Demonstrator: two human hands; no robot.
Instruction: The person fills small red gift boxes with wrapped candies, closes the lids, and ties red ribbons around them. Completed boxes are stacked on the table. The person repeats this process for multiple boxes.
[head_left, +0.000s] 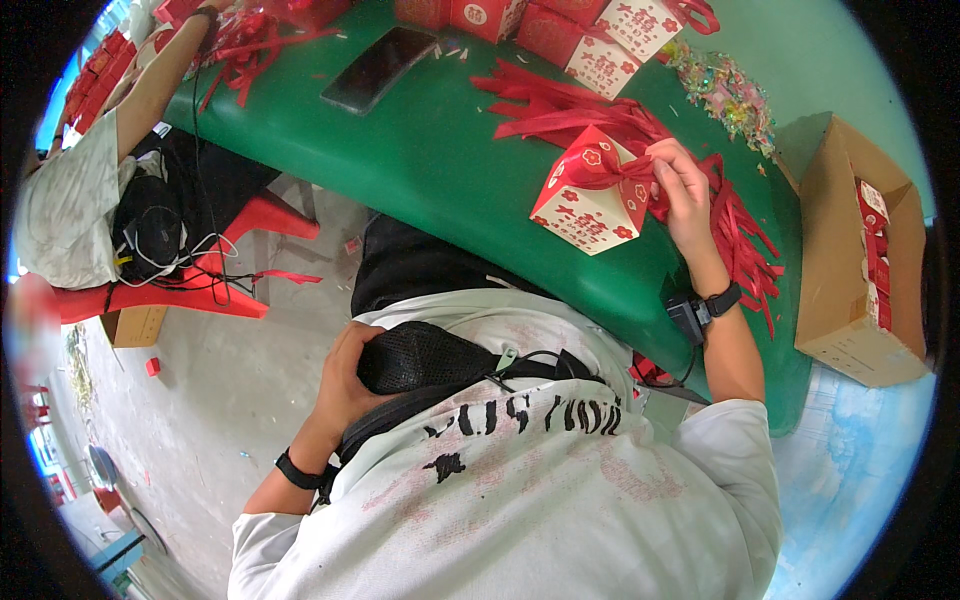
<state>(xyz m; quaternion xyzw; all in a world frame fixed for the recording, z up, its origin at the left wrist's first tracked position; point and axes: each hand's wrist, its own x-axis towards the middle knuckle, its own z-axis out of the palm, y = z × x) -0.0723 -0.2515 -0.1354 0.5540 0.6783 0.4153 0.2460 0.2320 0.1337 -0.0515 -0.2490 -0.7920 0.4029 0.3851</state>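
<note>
We note right hand (686, 200), fingers (674, 156) pinched on red ribbon (610, 176) atop box (584, 218); box sits on green bench (440, 165). Left hand (343, 385), fingers half curled, holds black pouch (418, 358).

Light was bright and fairly even. The green table (430, 155) carried a mild sheen, and a soft shadow lay on the wall (850, 70) beside the cardboard box (850, 315). The fisheye rim left all 4 corners black, bowed straight edges and showed bluish fringing at left. 1 reddish patch (36, 312) there was blurred; the red-and-cream box (590, 205) looked crisp.
</note>
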